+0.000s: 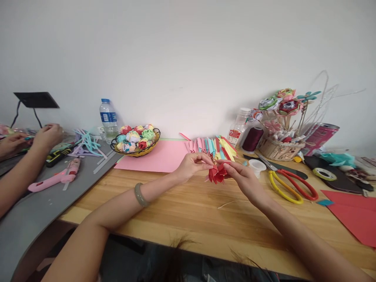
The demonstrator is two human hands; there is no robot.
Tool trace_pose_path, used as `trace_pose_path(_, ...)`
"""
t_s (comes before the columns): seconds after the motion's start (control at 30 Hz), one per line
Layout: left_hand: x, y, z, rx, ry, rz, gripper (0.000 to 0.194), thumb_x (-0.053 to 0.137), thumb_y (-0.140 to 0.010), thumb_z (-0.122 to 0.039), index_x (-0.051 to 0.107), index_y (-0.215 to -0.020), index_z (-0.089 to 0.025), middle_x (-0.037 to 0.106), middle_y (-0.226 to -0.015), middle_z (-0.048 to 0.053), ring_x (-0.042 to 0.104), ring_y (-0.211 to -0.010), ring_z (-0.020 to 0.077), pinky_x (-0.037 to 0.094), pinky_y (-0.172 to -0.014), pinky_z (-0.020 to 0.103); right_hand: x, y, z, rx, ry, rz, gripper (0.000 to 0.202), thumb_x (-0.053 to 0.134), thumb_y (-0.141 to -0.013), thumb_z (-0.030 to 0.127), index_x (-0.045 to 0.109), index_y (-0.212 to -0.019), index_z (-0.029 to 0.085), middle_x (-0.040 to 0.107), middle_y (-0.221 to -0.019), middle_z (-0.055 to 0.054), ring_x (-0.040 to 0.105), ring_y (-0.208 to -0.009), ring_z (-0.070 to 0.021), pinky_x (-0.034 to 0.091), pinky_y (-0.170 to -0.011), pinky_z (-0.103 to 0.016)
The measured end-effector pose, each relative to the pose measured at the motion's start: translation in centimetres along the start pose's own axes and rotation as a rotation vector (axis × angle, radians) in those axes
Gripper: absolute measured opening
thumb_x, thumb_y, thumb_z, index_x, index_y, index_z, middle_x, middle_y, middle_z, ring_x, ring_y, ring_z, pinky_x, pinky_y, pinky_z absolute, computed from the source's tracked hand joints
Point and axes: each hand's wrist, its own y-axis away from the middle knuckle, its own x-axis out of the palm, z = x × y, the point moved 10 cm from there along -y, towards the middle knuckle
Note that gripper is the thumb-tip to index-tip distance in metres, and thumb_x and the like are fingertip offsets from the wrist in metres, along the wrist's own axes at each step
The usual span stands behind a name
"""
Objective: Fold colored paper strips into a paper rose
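The red folded paper piece (pixel 217 174) is held up over the wooden counter (pixel 176 213), pinched by the fingertips of both the left hand (pixel 194 166) and the right hand (pixel 241 176). Bare wood runs from beneath them to the counter's near edge, crossed only by a thin strand (pixel 233 202). Scissors (pixel 289 182) lie to the right, pink paper (pixel 158 156) to the left. A plain pale wall (pixel 176 70) stands behind.
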Motion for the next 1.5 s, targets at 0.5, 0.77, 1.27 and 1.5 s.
trace_pose_path(0.5, 0.6, 1.4, 4.8, -0.304, -0.240, -0.002, 0.018, 0.065, -0.065, -0.018, 0.056, -0.079, -0.010, 0.062, -0.076, 0.005, 0.058, -0.068, 0.0116, 0.045, -0.062, 0.024, 0.9, -0.2, -2.2, -0.031, 0.279, -0.014, 0.029, 0.054, -0.077, 0.044, 0.062, -0.086, 0.017, 0.067, -0.072, -0.004, 0.058, -0.057, -0.0142, 0.043, -0.050, -0.025)
trace_pose_path(0.77, 1.2, 1.2, 3.6, -0.206, -0.228, 0.011, 0.021, 0.066, -0.062, -0.016, 0.052, -0.078, -0.013, 0.061, -0.074, 0.003, 0.059, -0.070, 0.0120, 0.047, -0.067, 0.026, 0.2, 0.1, -1.1, -0.057, 0.286, -0.093, 0.028, 0.058, -0.074, 0.044, 0.057, -0.072, 0.016, 0.061, -0.063, -0.002, 0.055, -0.054, -0.0128, 0.042, -0.048, -0.024)
trace_pose_path(1.27, 1.6, 2.1, -0.8, 0.211, -0.388, -0.091, 0.013, 0.058, -0.069, -0.010, 0.049, -0.077, -0.015, 0.057, -0.080, 0.001, 0.057, -0.076, 0.0087, 0.050, -0.071, 0.023, 0.6, 1.8, 3.8, -0.454, 0.449, -0.169, 0.008, 0.056, -0.080, 0.025, 0.059, -0.087, 0.021, 0.061, -0.079, -0.004, 0.056, -0.071, -0.0158, 0.046, -0.062, -0.029)
trace_pose_path(1.5, 2.0, 2.6, -1.9, 0.367, -0.517, -0.075, 0.012, 0.056, -0.071, -0.010, 0.050, -0.079, -0.015, 0.060, -0.082, 0.003, 0.059, -0.077, 0.0094, 0.050, -0.069, 0.022, 1.0, 2.4, 4.7, -0.564, 0.485, -0.167, 0.003, 0.056, -0.079, 0.018, 0.055, -0.077, 0.020, 0.058, -0.082, -0.005, 0.055, -0.075, -0.0156, 0.047, -0.064, -0.029)
